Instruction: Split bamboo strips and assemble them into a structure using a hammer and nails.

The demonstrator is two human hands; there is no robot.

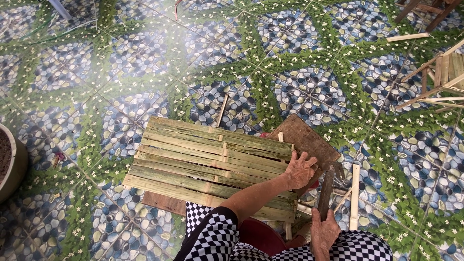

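Observation:
A flat panel of green-yellow bamboo slats (208,164), tied to cross sticks, lies on the patterned tile floor. My left hand (299,170) rests on the panel's right edge, fingers spread and pressing down. Beneath that edge sits a brown wooden board (309,137). My right hand (323,233) is low in the view, closed around the handle of a dark knife-like tool (326,193) whose blade points away from me, just right of the panel. Checkered sleeves cover both arms.
A loose bamboo stick (355,195) lies right of the tool, and a thin one (221,111) lies beyond the panel. Bamboo frames (442,79) are stacked at the upper right. A round pot (10,166) stands at the left edge. A red stool (261,236) is below me.

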